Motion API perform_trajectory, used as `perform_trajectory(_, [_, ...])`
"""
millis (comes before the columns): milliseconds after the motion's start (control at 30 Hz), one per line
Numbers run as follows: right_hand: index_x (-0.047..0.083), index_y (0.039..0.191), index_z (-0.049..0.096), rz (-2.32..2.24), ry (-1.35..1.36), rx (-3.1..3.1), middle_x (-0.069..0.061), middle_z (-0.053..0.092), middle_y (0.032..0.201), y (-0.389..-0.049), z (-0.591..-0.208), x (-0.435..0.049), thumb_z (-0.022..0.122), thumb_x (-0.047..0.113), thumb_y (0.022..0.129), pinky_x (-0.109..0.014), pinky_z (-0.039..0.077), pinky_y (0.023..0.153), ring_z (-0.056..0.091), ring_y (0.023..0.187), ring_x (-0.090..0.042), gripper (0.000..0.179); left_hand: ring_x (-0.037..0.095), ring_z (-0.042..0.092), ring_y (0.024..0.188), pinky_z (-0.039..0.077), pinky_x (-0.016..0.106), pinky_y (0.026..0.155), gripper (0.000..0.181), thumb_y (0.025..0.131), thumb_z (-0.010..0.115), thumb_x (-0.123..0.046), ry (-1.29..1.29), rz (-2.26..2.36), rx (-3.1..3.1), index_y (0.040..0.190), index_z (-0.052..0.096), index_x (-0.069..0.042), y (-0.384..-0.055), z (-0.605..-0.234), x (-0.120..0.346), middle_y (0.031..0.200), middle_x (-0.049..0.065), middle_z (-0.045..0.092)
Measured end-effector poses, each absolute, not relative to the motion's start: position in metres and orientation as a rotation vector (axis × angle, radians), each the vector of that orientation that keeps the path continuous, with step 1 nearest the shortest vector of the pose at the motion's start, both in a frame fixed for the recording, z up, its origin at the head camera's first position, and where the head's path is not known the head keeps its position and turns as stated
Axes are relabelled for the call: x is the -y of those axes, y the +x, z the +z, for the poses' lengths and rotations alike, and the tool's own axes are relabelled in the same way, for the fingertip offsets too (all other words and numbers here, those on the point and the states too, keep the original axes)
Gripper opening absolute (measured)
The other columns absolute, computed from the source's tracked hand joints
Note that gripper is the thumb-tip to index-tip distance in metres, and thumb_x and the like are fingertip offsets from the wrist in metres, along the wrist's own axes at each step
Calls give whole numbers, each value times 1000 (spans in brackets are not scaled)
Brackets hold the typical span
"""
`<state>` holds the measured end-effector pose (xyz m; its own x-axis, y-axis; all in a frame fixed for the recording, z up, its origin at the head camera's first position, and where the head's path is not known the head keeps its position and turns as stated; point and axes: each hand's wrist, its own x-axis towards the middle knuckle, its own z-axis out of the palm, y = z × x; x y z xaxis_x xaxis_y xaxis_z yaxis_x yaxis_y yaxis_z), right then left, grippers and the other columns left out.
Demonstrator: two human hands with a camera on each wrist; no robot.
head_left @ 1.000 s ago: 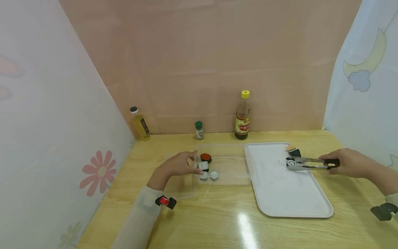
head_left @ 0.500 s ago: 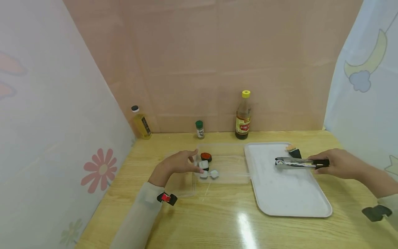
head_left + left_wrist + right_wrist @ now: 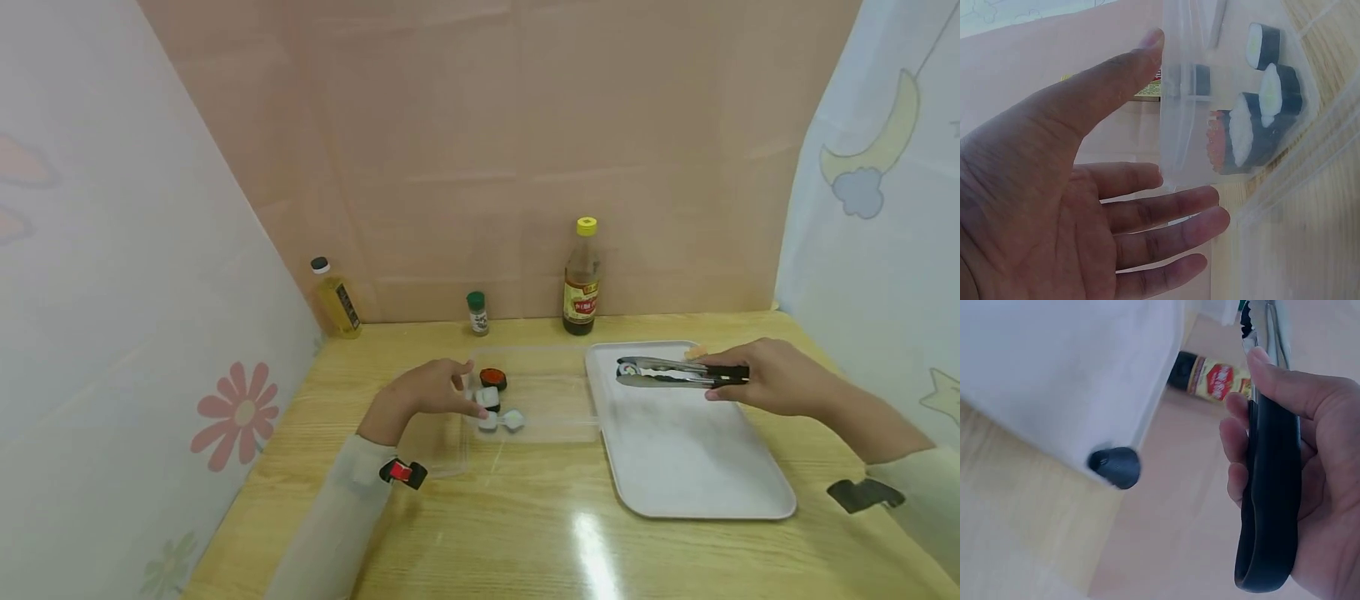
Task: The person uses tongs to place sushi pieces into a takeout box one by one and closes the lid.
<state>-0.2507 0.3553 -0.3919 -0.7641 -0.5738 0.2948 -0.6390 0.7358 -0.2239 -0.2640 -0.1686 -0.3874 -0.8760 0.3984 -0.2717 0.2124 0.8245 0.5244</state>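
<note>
My left hand [image 3: 427, 392] is at the left end of a clear plastic box [image 3: 555, 400]. In the left wrist view its thumb and index fingertip touch the box wall, with the other fingers loosely extended. Inside the box, toward its left end, sit a red-roe sushi [image 3: 492, 378], a rice-topped sushi [image 3: 487, 398] and two white-faced sushi rolls [image 3: 513, 419]. My right hand [image 3: 772, 375] grips black-handled metal tongs [image 3: 675, 373]. Pinched in the tongs' tips is a small sushi roll [image 3: 627, 370], above the left part of the white tray [image 3: 697, 467].
A dark seaweed-wrapped cone [image 3: 1116, 467] lies at the tray's far right corner, its orange filling [image 3: 695, 352] showing beside my hand. Behind stand an oil bottle [image 3: 339, 304], a green-capped spice jar [image 3: 477, 315] and a yellow-capped sauce bottle [image 3: 582, 287]. The box's clear lid [image 3: 442, 454] extends leftward.
My right hand has carried the tongs and the sushi roll leftward across the tray, from its right side toward the box. The left hand stays at the box.
</note>
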Motion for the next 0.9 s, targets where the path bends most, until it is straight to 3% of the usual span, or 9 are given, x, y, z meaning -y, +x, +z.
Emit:
perform_trajectory(67, [13,123,81,475,983,2713,7,82,100,-252,-389,-348,94,27,79,-19,35,57,36,58,10,48,19,60,96,50,33,80,100,81,88,-58,452,693,-2628,157,50,-7,-264,-386,169,170,0,41])
perform_trajectory(233, [11,122,81,546,982,2716,4,83,100,-253,-381,-329,93,27,81,-20,38,58,41,59,10,45,20,59,90,50,32,77,91,80,89,-57,454,692,-2622,148,58,-4,-265,-385,169,170,1,39])
perform_trajectory(367, [10,122,81,579,986,2695,3,83,102,-256,-375,-312,93,25,81,-21,38,58,38,56,8,45,19,60,89,50,32,75,96,81,89,-57,458,709,-2633,155,53,-7,-267,-385,169,170,0,41])
perform_trajectory(500, [10,122,81,589,1038,2665,6,83,101,-263,-374,-294,93,26,82,-21,44,61,49,63,11,44,19,60,89,51,32,75,103,81,89,-57,447,717,-2640,161,45,-11,-267,-385,170,168,1,45])
perform_trajectory(567, [10,122,81,602,1057,2657,10,83,100,-267,-375,-286,92,27,82,-20,48,65,57,69,12,44,18,60,88,50,32,74,106,80,89,-57,441,728,-2635,163,41,-12,-266,-386,171,159,5,57])
perform_trajectory(633, [10,122,81,641,1072,2656,13,82,97,-270,-378,-279,92,27,83,-21,52,67,63,74,11,44,17,59,84,50,32,71,108,80,90,-57,439,741,-2625,164,39,-11,-266,-388,171,139,7,69])
perform_trajectory(733, [12,123,81,673,1059,2664,14,82,97,-274,-381,-270,92,29,83,-22,53,70,65,78,10,45,16,57,79,48,31,67,110,80,89,-58,443,750,-2613,165,36,-12,-265,-391,171,106,6,71])
perform_trajectory(900, [14,125,80,718,1051,2702,11,82,99,-281,-381,-254,92,33,84,-24,52,71,61,77,6,47,16,59,80,49,31,68,111,80,88,-60,440,734,-2627,166,35,-15,-265,-395,171,99,2,67])
